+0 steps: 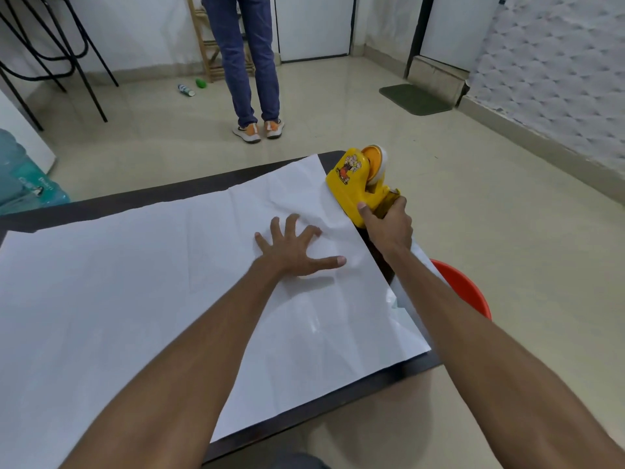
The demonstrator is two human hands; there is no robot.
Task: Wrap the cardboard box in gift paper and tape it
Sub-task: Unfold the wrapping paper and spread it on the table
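White gift paper (142, 292) is lying flat across the dark worktop (338, 397). Left hand (297, 248) is pressing on it with fingers spread. Right hand (389, 225) is gripping a yellow tape dispenser (355, 187) at the paper's right edge, fingers wrapped around it. No cardboard box is showing.

A person in jeans (248, 62) stands beyond the dark table (338, 399).
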